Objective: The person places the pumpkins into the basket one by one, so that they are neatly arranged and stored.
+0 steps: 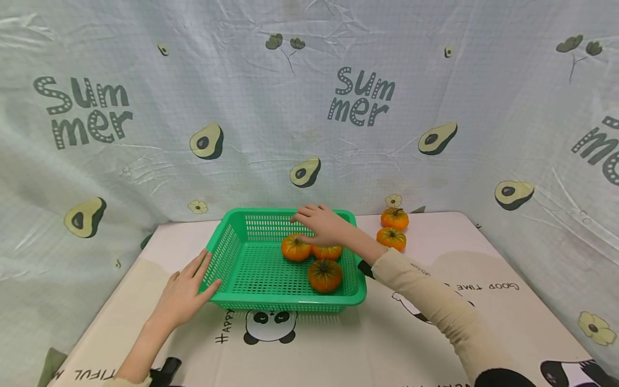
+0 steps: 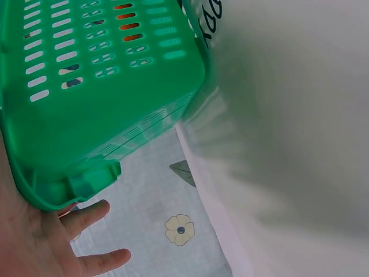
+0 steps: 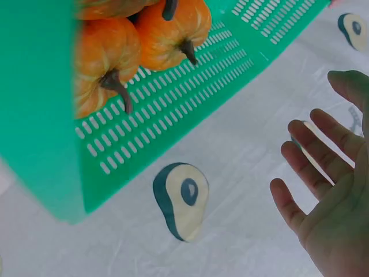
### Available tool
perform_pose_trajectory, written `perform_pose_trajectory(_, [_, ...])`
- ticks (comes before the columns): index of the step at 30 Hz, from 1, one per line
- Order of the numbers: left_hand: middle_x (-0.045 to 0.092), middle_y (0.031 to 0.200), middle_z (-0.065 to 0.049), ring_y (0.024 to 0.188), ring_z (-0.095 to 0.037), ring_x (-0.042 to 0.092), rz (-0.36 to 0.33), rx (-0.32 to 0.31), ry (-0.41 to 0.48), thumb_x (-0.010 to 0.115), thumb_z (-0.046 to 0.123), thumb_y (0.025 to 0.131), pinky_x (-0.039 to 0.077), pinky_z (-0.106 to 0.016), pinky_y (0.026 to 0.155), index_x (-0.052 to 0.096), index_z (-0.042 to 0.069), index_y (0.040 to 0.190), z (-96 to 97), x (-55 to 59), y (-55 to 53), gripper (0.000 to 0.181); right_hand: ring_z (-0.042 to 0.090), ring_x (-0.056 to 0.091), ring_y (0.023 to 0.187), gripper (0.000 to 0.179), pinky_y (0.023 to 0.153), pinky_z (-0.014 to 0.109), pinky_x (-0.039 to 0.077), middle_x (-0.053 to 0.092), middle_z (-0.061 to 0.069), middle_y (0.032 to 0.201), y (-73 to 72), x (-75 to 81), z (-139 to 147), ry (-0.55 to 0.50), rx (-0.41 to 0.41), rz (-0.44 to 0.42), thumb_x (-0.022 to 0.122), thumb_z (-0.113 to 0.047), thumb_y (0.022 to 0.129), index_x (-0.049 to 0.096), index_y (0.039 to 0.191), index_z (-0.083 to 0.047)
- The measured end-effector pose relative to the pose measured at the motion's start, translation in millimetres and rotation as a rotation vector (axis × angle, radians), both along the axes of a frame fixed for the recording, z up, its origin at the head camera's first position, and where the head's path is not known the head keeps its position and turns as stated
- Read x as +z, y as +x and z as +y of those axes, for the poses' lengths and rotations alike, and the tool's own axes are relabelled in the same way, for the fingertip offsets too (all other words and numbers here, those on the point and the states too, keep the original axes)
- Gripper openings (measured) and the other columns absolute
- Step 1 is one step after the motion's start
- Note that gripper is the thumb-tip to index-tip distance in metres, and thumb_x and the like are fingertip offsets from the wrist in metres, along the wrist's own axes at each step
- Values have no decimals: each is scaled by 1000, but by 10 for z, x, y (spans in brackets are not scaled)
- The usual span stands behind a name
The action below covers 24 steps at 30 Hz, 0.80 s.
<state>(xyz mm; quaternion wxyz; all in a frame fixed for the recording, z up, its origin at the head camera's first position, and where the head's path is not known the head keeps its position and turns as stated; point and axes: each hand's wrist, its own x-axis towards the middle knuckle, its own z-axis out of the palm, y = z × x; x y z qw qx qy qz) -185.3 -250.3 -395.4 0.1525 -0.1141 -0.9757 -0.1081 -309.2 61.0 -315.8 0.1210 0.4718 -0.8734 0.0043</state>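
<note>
A green plastic basket (image 1: 271,301) with slotted walls stands on the table, small orange pumpkins at its right side. One pumpkin (image 1: 325,276) sits near the front, another pumpkin (image 1: 295,248) behind it to the left, and a third pumpkin (image 1: 327,252) is partly covered by my right hand. My left hand (image 1: 181,295) rests against the basket's left rim, fingers extended; its fingers (image 2: 86,219) show beside the rim in the left wrist view. Above the basket's back right part is my right hand (image 1: 324,223), its fingers loosely spread and holding nothing in the right wrist view.
Two more pumpkins, a rear one (image 1: 394,219) and a nearer one (image 1: 391,238), lie on the table right of the basket, beyond my right forearm. A printed cloth (image 1: 271,134) hangs behind and beside the table (image 1: 348,349).
</note>
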Motion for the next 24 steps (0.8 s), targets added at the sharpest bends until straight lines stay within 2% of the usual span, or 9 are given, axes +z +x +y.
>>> perform_pose_trajectory(4, [29,142,-23,124,-41,35,-3,-1,-3,49,38,88,30,-63,90,29,-3,138,10,0,-2,67,18,49,107,34,86,39,42,55,-1,114,88,6,169,-23,22,41,54,-33,87,53,117,-17])
perform_pose_trajectory(10, [29,142,-23,124,-41,35,0,-1,0,48,40,89,31,-61,90,29,-4,137,6,9,4,67,19,49,107,32,89,41,41,56,0,114,199,-38,438,-76,28,17,55,-28,87,54,116,-15])
perform_pose_trajectory(15, [29,142,-23,125,-40,34,-5,1,5,45,42,90,31,-61,90,29,-4,137,-6,9,14,68,19,50,106,32,87,40,42,57,2,113,261,-166,669,-93,15,33,57,-27,86,55,115,-14])
perform_pose_trajectory(24, [29,142,-24,124,-41,34,-6,-10,15,49,38,88,30,-62,91,29,-4,137,5,7,13,68,20,51,104,31,87,42,42,59,2,110,306,-439,1115,-189,-51,19,61,-26,83,58,111,-12])
